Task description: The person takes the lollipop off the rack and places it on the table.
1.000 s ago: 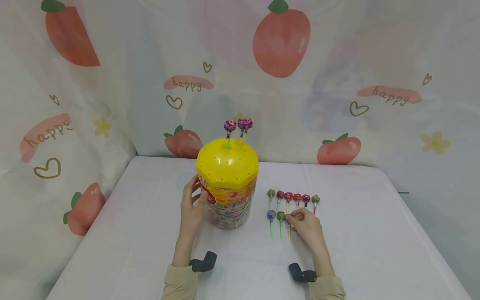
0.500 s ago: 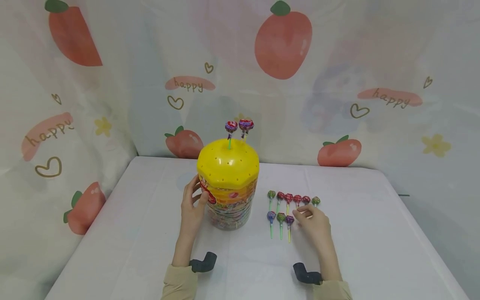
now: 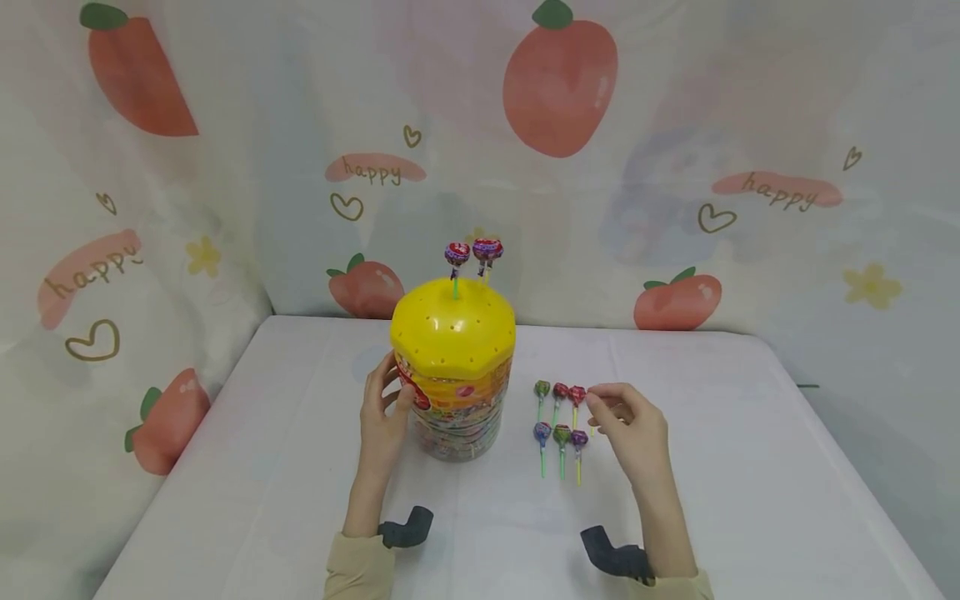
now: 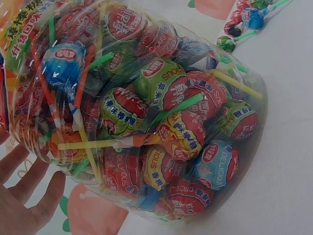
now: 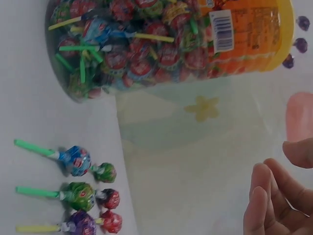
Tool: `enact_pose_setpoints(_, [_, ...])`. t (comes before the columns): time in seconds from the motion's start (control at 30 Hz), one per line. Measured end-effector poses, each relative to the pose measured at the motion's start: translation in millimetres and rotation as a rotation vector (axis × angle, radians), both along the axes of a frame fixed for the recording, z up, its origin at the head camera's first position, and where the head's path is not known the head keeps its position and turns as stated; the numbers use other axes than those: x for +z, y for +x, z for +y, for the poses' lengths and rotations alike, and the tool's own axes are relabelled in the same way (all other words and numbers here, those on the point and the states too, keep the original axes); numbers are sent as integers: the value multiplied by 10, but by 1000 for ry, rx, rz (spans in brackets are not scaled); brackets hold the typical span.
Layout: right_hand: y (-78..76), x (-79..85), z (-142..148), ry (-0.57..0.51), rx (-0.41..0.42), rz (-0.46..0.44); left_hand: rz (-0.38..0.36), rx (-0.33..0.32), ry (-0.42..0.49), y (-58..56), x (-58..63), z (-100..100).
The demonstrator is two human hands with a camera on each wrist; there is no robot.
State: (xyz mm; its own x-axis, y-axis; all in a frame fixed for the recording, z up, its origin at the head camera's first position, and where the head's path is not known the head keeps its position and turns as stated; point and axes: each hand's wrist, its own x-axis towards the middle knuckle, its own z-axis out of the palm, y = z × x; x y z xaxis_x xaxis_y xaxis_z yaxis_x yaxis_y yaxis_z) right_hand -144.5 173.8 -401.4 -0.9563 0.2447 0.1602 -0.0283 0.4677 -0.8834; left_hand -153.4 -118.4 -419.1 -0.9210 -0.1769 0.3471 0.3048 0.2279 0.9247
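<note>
A clear plastic jar of wrapped lollipops (image 3: 461,425) with a yellow lid (image 3: 453,321) stands upright on the table. My left hand (image 3: 384,421) rests against its left side, and in the left wrist view the fingers look fairly straight. Three lollipops (image 3: 457,253) stick up from the lid. Right of the jar lie two rows of lollipops (image 3: 562,435). My right hand (image 3: 633,425) is over the right end of the back row, hiding the lollipops there; one yellow stick shows below its fingers. In the right wrist view thumb and fingers are apart, with nothing between them.
A white cloth covers the table (image 3: 735,467). Behind it hangs a curtain (image 3: 465,100) printed with fruit, hearts and "happy". A dark wrist mount (image 3: 408,527) sits on the left wrist and another dark mount (image 3: 611,554) on the right.
My right hand has left the purple lollipop in the front row, moving right and then back over the far row. My left hand stays at the jar.
</note>
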Motion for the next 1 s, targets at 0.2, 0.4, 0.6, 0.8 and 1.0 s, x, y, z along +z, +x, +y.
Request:
enact_pose_setpoints(0.2, [30, 195, -153, -107, 55, 113, 9, 1, 9, 2, -18, -5])
enact_pose_setpoints(0.4, [-9, 366, -321, -229, 117, 268, 6, 6, 9, -5, -29, -5])
enact_pose_setpoints(0.6, [-83, 601, -445, -215, 166, 373, -2, 9, -1, -6, -19, 3])
enact_pose_setpoints(0.8, [-204, 854, -561, -149, 220, 441, 8, 5, 7, -7, -24, 4])
enact_pose_setpoints(1.0, [-325, 1047, -688, -126, 269, 464, 3, 7, 16, -14, -29, 4])
